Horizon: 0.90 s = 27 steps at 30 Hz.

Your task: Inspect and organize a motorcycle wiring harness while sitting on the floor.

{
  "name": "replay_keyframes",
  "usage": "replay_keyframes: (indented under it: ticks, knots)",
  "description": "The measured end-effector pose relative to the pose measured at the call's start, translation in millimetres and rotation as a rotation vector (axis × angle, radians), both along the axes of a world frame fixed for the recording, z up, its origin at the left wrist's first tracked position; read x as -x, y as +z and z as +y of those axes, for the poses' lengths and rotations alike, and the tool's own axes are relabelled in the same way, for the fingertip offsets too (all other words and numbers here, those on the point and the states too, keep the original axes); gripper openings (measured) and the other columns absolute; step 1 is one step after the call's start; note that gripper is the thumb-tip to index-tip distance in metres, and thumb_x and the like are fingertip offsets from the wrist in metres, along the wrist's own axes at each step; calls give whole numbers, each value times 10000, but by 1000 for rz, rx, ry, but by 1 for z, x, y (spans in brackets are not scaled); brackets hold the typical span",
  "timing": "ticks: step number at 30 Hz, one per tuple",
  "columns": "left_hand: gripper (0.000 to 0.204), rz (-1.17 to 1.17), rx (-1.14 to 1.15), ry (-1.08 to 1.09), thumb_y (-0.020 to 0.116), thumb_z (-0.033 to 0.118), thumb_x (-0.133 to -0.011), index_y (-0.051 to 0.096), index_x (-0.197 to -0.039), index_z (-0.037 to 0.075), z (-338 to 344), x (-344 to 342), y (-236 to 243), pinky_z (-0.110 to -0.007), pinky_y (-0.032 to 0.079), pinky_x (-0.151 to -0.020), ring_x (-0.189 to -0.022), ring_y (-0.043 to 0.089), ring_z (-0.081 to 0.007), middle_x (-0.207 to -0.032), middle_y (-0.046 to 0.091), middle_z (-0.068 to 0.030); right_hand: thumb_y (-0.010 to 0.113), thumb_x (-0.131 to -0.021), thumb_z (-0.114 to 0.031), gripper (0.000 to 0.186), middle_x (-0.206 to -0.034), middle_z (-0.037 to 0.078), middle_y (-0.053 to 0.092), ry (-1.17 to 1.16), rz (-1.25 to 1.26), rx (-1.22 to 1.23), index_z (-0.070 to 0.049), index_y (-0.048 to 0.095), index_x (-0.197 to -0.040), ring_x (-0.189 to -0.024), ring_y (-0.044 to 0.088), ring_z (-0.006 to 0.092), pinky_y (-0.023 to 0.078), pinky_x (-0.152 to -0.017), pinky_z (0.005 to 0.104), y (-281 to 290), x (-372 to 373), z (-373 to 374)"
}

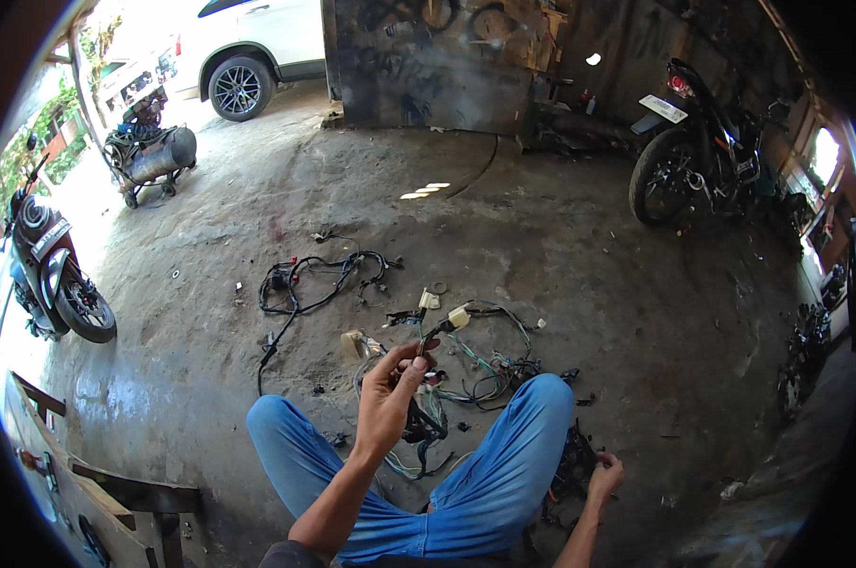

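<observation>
My left hand (pixel 387 402), raised above my bent legs, pinches a dark wire lead (pixel 437 329) that has a cream connector (pixel 458 316) on its end. Around it on the floor lies a tangled harness (pixel 490 374) of green, white and black wires, with another cream connector (pixel 429 301). A black wire loop (pixel 319 293) lies farther off to the left. My right hand (pixel 603 478) is beside my right knee with fingers curled, near a dark pile of wires and parts (pixel 570 454); what it grips, if anything, I cannot make out.
Concrete floor (pixel 542 237) surrounds me. A scooter (pixel 54 265) and wooden frame (pixel 101 488) stand left, a motorcycle (pixel 684 151) back right. An air compressor (pixel 158 151) and white car (pixel 239 47) are at back left. Dark metal parts (pixel 802 346) lie along the right side.
</observation>
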<state>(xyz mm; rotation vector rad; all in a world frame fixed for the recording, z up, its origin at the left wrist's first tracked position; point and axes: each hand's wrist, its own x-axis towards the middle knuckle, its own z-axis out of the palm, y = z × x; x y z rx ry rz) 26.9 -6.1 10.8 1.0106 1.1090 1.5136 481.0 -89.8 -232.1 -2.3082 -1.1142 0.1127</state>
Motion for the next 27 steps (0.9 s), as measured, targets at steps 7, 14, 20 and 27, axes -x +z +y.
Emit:
replay_keyframes:
  ticks: [7, 14, 20, 27]
  knots:
    - [317, 148, -67, -47, 612, 157, -1025, 636, -1278, -31, -2, -7, -6, -262, 463, -890, -1021, 593, -113, -1127, 639, -58, 549, -923, -128, 226, -916, 208, 712, -32, 65, 3, 11, 706, -1003, -882, 697, 371, 505, -809, 482, -25, -7, 10]
    - [279, 148, -90, 16, 630, 145, -1004, 663, -1207, -42, -7, -1, -1, -283, 440, -970, -1102, 584, -152, -1188, 601, -80, 585, -925, -263, 309, -1222, 229, 637, -20, 53, 310, 6, 713, -1006, -1156, 595, 407, 461, -940, 502, -28, 21, 7]
    - [277, 123, -125, -23, 631, 114, -987, 654, -1206, -55, -8, 1, 3, -301, 432, -997, -1120, 577, -166, -1220, 583, -79, 656, -880, -133, 290, -1260, 199, 598, 34, -162, 258, 10, 709, -1126, -1211, 565, 408, 451, -1013, 486, -22, 16, 1]
    - [260, 38, -120, -123, 676, 189, -982, 659, -1092, -46, -15, -5, 3, -250, 418, -919, -1034, 552, -116, -1160, 555, -53, 575, -935, 25, 319, -1234, 135, 646, 380, 330, -613, 14, 645, -1246, -1152, 616, 253, 466, -1026, 398, 170, 161, 58]
